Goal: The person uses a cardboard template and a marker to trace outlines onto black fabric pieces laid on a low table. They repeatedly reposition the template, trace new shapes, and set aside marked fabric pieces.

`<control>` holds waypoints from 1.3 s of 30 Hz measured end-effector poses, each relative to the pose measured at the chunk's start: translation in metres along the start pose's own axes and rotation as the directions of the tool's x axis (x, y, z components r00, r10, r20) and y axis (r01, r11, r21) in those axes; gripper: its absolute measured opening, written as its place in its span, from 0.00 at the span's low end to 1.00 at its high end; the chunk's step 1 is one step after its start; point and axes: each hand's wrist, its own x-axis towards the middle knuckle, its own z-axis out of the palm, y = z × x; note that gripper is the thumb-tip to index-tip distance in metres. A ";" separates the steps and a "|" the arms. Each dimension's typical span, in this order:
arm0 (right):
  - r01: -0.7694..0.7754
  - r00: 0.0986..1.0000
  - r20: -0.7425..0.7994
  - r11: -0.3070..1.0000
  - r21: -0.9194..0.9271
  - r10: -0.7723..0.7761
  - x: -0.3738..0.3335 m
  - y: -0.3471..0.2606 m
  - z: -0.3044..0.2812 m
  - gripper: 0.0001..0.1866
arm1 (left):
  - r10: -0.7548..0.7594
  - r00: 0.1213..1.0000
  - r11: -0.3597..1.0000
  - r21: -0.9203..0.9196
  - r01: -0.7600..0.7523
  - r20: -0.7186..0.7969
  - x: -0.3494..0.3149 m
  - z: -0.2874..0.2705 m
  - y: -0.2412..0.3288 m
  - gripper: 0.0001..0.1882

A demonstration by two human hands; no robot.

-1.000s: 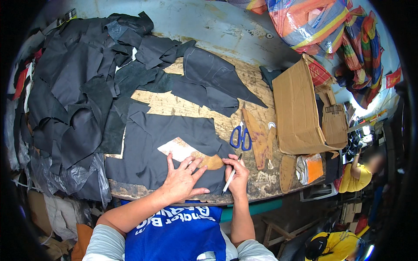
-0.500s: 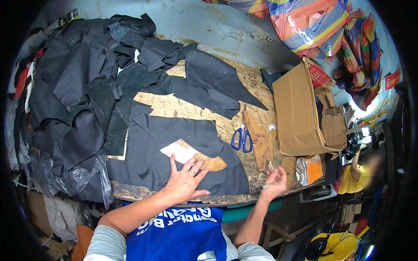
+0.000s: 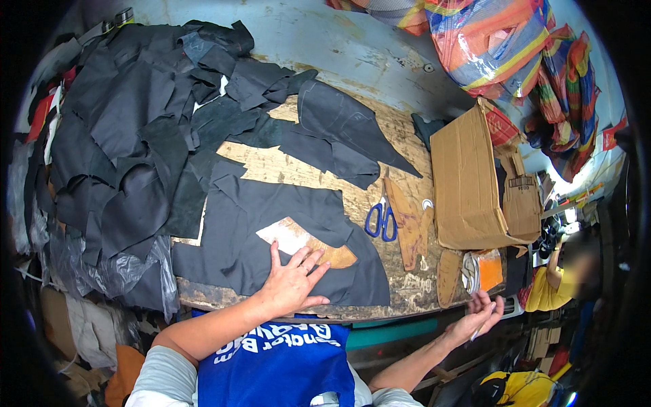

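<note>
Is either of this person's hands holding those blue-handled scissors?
No, the blue-handled scissors lie on the wooden table, apart from both the left hand and the right hand.

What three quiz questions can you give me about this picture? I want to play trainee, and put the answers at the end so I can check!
1. True or false: the left hand is touching the curved piece.

2. Pick one. What colour are the handles of the scissors?
A) red
B) blue
C) green

3. Fill in the missing word: in the picture, the cardboard box is to the ____ of the scissors.

Key:
1. True
2. B
3. right
</note>
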 end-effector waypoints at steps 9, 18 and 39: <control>-0.733 0.157 0.939 0.673 -0.097 0.307 -0.142 -0.035 0.127 0.12 | -0.010 1.000 1.000 -0.005 0.010 0.002 0.001 -0.001 0.001 0.38; -0.244 -0.038 0.998 0.968 -0.065 0.057 -0.212 -0.043 0.199 0.08 | -0.029 0.999 0.999 -0.032 0.030 0.044 -0.001 -0.004 -0.001 0.38; -0.140 0.040 0.998 0.990 -0.033 0.039 -0.217 -0.053 0.198 0.07 | -0.001 1.000 0.987 -0.158 -0.003 -0.022 -0.001 0.009 -0.006 0.36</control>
